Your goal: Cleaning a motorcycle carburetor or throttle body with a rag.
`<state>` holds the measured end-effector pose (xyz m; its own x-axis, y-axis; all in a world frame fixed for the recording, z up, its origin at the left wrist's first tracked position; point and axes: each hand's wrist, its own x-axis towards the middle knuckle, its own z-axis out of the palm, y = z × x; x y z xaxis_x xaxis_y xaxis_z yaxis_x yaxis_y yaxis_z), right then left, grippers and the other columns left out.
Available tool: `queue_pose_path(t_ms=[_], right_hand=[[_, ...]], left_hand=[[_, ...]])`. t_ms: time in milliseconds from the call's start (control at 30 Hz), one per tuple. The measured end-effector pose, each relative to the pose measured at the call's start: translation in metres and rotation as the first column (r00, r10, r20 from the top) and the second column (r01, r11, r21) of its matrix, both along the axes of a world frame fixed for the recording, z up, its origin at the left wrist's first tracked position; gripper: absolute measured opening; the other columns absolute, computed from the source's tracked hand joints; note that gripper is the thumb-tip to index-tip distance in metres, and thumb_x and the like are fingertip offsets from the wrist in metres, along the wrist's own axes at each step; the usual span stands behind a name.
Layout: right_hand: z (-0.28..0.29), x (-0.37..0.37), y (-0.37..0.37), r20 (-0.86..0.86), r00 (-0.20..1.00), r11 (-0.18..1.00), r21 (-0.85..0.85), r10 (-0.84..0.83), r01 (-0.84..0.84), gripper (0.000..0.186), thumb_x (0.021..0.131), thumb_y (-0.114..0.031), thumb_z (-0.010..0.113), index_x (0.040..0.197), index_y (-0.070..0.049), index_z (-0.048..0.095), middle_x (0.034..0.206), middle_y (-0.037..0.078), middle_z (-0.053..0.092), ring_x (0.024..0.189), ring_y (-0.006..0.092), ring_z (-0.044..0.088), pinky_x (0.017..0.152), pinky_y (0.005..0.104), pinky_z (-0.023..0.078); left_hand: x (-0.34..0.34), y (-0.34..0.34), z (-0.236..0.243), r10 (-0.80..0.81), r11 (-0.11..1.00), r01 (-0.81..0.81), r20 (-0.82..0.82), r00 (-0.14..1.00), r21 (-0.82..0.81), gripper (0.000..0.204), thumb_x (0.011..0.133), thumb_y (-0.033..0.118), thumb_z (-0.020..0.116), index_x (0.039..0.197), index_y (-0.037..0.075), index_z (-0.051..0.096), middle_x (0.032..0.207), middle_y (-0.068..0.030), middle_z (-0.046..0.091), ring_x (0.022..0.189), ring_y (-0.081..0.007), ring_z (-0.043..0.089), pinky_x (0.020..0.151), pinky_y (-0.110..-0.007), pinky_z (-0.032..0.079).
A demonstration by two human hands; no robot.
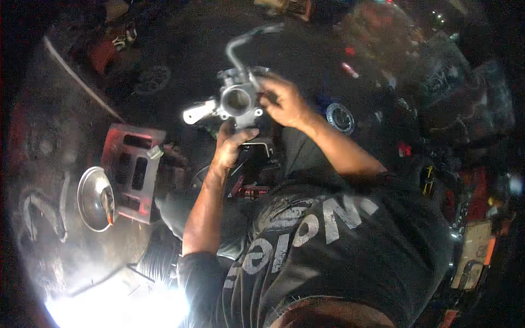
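Observation:
A silver metal housing [237, 121] with a round bore, mounting holes and a flat arm at its left is held up in the upper middle of the view. A bent metal tube [235, 56] rises from its top. My left hand [232, 143] is closed on the housing's underside, thumb reaching to the right. My right hand [281, 101] grips at the upper right, where the tube meets the housing; its fingertips are partly hidden, and I cannot tell exactly which part they hold.
A red-stained slotted plastic crate [147, 188] and a steel bowl [89, 194] with an orange-tipped item are at the left. A bright light glares at the lower left. A silver-rimmed disc [340, 119], a red cylinder [349, 69] and dark clutter lie at the right.

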<state>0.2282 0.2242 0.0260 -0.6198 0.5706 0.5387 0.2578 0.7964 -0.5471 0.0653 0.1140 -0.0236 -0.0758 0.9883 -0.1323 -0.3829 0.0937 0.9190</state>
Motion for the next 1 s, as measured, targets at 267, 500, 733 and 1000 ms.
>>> queue_pose_path(t_ms=[267,500,733,1000], right_hand=[[-0.008,-0.001,0.02,-0.035,0.995,0.995,-0.04,-0.094,0.092,0.029,0.081,0.0,0.065,0.11,-0.002,0.065,0.098,0.006,0.064,0.085,0.0131,0.059,0.074,0.0265,0.047],[0.005,0.01,0.012,-0.112,0.981,0.973,-0.184,-0.158,0.136,0.013,0.088,-0.012,0.062,0.097,-0.004,0.067,0.093,0.011,0.068,0.088,0.017,0.062,0.076,0.0323,0.048],[-0.01,-0.003,-0.024,0.024,0.997,0.887,0.458,-0.073,0.054,0.018,0.077,0.0,0.066,0.092,-0.008,0.07,0.126,0.017,0.055,0.115,0.0306,0.056,0.09,0.0426,0.048],[-0.005,-0.031,-0.007,-0.065,0.996,0.946,0.317,-0.057,0.074,0.02,0.073,0.005,0.067,0.088,-0.007,0.072,0.143,0.017,0.043,0.129,0.033,0.045,0.105,0.0438,0.041]], left_hand=[[-0.004,-0.006,0.012,-0.229,0.973,0.232,0.138,0.963,-0.001,0.072,0.067,0.017,0.074,0.131,-0.002,0.045,0.108,-0.014,0.061,0.094,-0.0254,0.061,0.088,-0.039,0.048],[0.004,-0.008,0.008,-0.035,0.999,0.037,0.278,0.96,-0.002,0.058,0.072,0.01,0.069,0.124,-0.003,0.046,0.097,-0.0139,0.061,0.078,-0.0266,0.067,0.073,-0.037,0.056],[-0.001,0.007,-0.017,-0.035,0.995,0.004,0.309,0.951,0.101,0.045,0.074,0.024,0.065,0.112,0.001,0.058,0.091,-0.0108,0.064,0.074,-0.0231,0.065,0.064,-0.035,0.054],[-0.002,0.0,-0.005,0.003,0.998,-0.019,0.26,0.965,0.059,0.046,0.074,0.019,0.065,0.114,-0.001,0.056,0.092,-0.0106,0.064,0.075,-0.0215,0.065,0.067,-0.033,0.055]])
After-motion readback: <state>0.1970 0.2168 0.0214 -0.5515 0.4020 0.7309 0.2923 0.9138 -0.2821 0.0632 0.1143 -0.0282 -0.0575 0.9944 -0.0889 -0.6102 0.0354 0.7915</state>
